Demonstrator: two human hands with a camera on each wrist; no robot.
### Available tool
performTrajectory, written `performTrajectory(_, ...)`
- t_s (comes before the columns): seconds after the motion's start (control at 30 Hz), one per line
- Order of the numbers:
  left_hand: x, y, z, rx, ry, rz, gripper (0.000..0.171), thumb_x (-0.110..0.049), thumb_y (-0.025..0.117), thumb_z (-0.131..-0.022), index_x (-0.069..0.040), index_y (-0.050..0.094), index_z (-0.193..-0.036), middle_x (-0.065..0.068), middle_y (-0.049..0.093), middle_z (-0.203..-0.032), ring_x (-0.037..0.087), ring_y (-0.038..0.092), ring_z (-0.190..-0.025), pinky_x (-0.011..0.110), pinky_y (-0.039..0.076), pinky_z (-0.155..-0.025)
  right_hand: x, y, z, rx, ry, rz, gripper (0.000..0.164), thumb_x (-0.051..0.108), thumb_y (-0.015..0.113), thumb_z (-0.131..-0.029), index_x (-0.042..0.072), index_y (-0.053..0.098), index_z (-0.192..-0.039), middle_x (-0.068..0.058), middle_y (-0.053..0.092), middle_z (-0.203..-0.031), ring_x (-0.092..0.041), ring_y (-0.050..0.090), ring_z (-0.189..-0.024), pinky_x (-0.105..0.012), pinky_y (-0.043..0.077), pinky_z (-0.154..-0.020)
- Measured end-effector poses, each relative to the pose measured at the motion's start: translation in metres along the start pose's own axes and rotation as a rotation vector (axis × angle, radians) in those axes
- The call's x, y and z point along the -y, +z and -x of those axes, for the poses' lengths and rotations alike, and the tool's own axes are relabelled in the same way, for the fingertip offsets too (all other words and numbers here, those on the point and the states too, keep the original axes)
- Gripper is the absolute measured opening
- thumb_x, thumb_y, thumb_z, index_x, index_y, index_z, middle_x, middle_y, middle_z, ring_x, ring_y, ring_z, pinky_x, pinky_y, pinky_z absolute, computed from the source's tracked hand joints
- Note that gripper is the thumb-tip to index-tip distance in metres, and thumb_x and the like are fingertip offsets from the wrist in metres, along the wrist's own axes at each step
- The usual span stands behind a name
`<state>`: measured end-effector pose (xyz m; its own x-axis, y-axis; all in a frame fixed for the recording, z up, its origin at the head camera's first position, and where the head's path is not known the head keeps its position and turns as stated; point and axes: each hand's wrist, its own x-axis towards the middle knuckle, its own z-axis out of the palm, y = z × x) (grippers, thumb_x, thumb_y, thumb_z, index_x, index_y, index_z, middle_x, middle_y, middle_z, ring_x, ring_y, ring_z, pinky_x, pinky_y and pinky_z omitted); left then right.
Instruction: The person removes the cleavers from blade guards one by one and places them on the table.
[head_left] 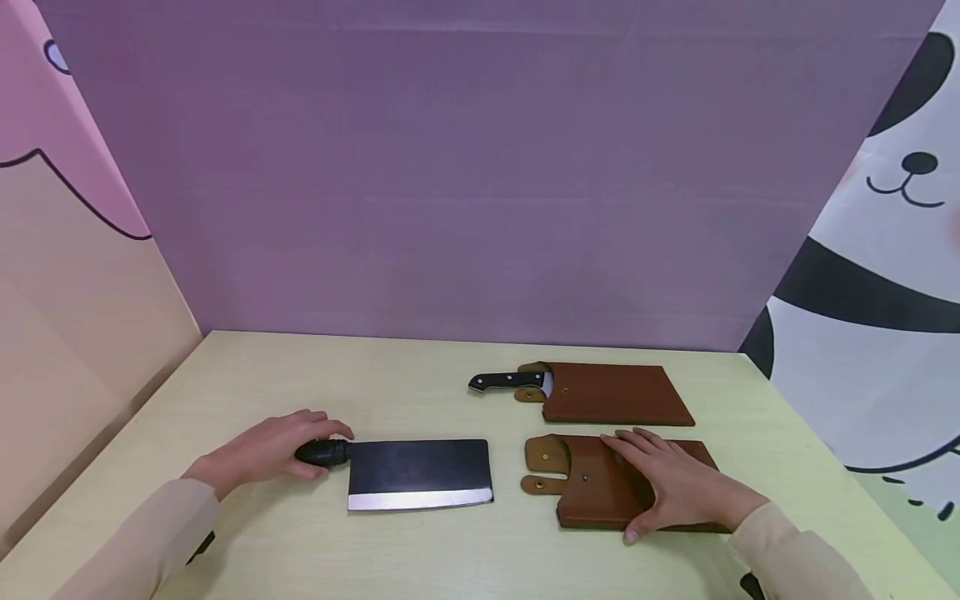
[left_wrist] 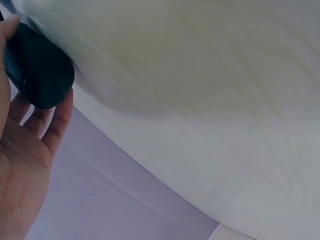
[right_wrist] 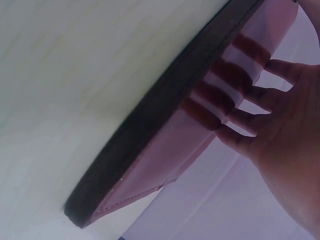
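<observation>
And the left grip (head_left: 273, 450) pinches the cleaver (head_left: 420, 475) by its handle on the counter (head_left: 390, 558)! Right of the cleaver, the right grip (head_left: 678, 483) rests spread on a brown sheath (head_left: 592, 500).

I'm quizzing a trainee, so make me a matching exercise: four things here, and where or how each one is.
1. Cleaver
2. Knife
3. Near sheath
4. Backdrop

A. Under the right hand
B. Purple
C. Held by the left hand
D. Handle sticking out of the far sheath

Pairs: 1-C, 2-D, 3-A, 4-B
</observation>
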<state>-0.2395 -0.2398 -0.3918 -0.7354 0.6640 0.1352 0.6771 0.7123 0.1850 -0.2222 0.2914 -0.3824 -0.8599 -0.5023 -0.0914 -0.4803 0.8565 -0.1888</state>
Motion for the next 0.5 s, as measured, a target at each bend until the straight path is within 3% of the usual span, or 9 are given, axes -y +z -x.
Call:
performTrajectory(0.23,-0.006,-0.006,0.000,0.015,-0.030,0.023,0.053,-0.040,0.071,-0.076,-0.028,0.051,-0.123,-0.012,0.054,-0.104,0.010,0.050,-0.097,0.034,0.046,-0.080,0.003,-0.004,0.001,0.002,0.006,-0.014,0.114,0.070,0.070,-0.051,0.012,0.030,-0.141,-0.022,0.032,-0.143,-0.048,0.025,-0.130,-0.071,0.023,-0.093)
performTrajectory(0.5,-0.011,-0.011,-0.011,0.012,-0.046,0.058,0.059,-0.043,0.069,-0.076,-0.028,0.047,-0.129,-0.015,0.052,-0.101,0.006,0.055,-0.096,0.030,0.045,-0.079,0.004,-0.010,-0.003,-0.049,-0.038,-0.002,0.109,0.067,0.071,-0.054,0.011,0.034,-0.139,-0.019,0.036,-0.142,-0.045,0.030,-0.129,-0.067,0.026,-0.095)
